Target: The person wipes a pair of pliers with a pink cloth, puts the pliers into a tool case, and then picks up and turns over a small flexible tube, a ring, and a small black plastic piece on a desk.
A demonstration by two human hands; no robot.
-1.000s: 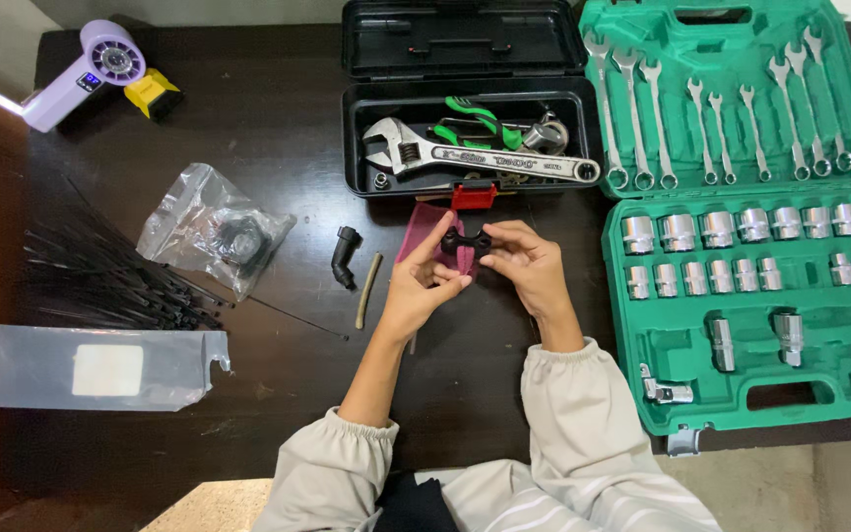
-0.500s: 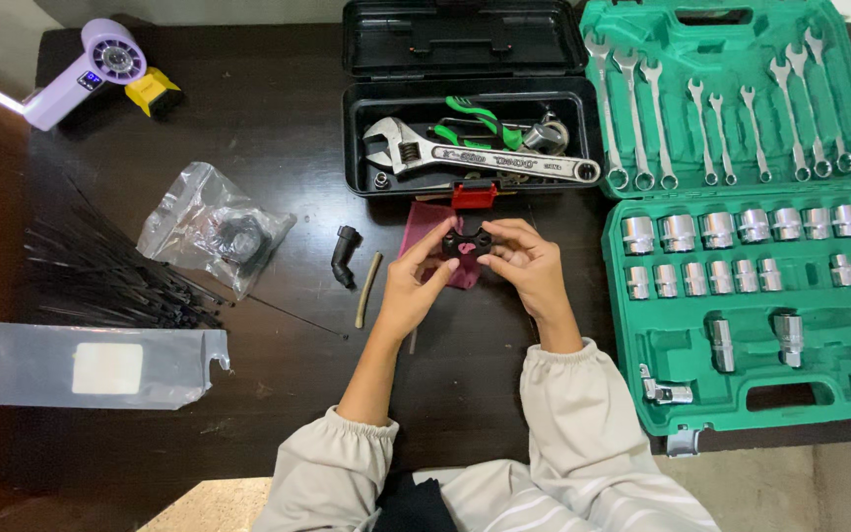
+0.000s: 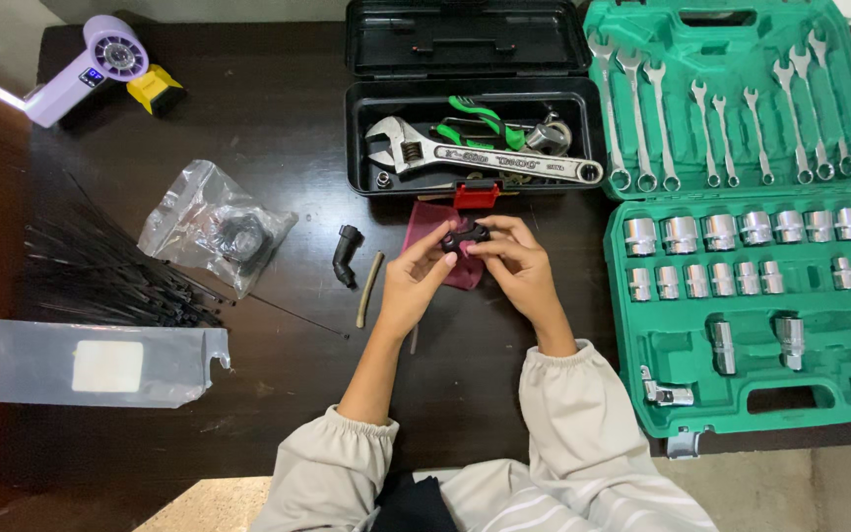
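Fingers hid most of the black part (image 3: 466, 234), so its shape and long axis could not be made out. Left hand (image 3: 416, 283) and right hand (image 3: 514, 266) pinched it from either side, fingertips closed on it, above the maroon cloth (image 3: 425, 219), just in front of the black toolbox (image 3: 366, 148).

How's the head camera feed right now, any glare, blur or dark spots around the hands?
Head view: sharp overall, no motion blur on the left hand or right hand; small black part between them reads dark with little detail; dark table swallows shadows; mild glare on the clear plastic bag; top-left edge overexposed.
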